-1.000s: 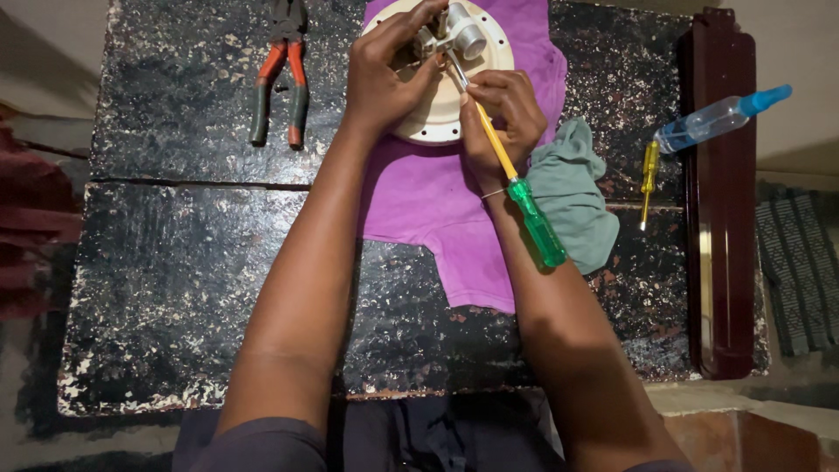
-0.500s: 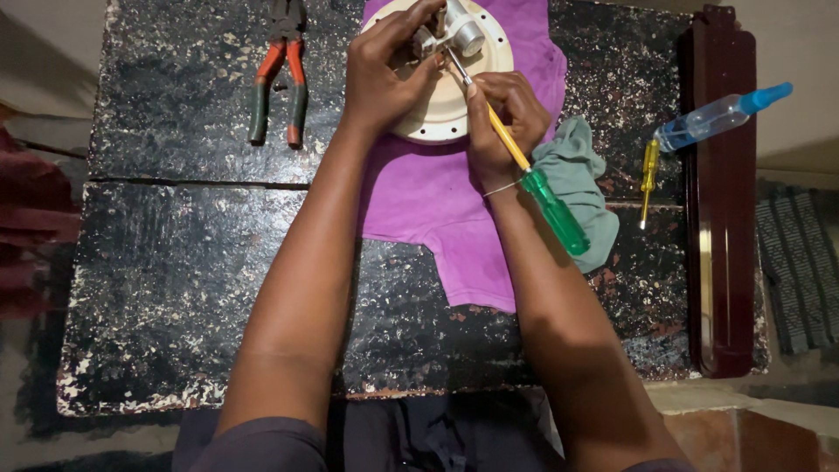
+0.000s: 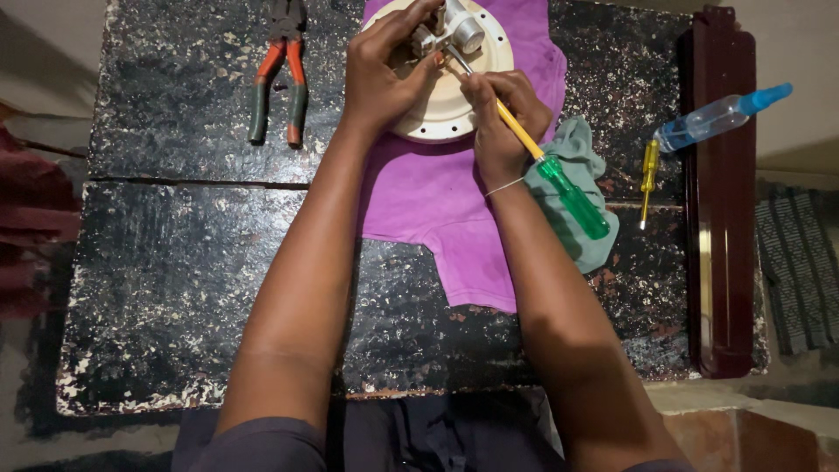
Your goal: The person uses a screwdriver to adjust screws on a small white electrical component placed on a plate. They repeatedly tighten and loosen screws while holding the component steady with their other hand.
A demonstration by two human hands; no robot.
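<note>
While over purple cloth (image 3: 437, 201): left hand (image 3: 380, 74) gripping metal fitting (image 3: 450, 31) on cream disc (image 3: 446, 109), right hand (image 3: 502, 118) clenched round yellow-green screwdriver (image 3: 559, 179); pliers (image 3: 278, 79) well apart.

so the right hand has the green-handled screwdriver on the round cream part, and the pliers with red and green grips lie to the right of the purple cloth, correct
Not quite. The pliers lie to the left of the purple cloth, not the right, as the head view shows. The rest holds: the right hand holds the green-handled screwdriver on the round cream part.

Pliers (image 3: 278, 74) left of disc (image 3: 454, 105); cloth (image 3: 454, 210) beneath
</note>
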